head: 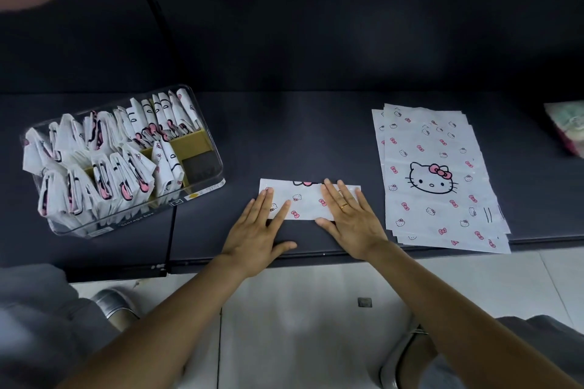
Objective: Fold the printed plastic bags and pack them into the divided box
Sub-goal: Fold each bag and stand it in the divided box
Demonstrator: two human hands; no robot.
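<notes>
Dark grey table (316, 142), dark wall behind, pale tiled floor below. Folded bag (308, 199), white w/ pink bows & cat faces, lies as a strip at the table's near edge. Left hand (256, 240) & right hand (350, 218) press flat on it, fingers straight & spread; gold ring on right. Stack of flat bags (439, 180) to the right, big cat-face print. Clear divided box (202, 174) on left, label reads "Storage box", mostly full of folded bags, right-hand compartments bare.

Both hands (257, 235) (349, 218) flat, fingers straight
</notes>
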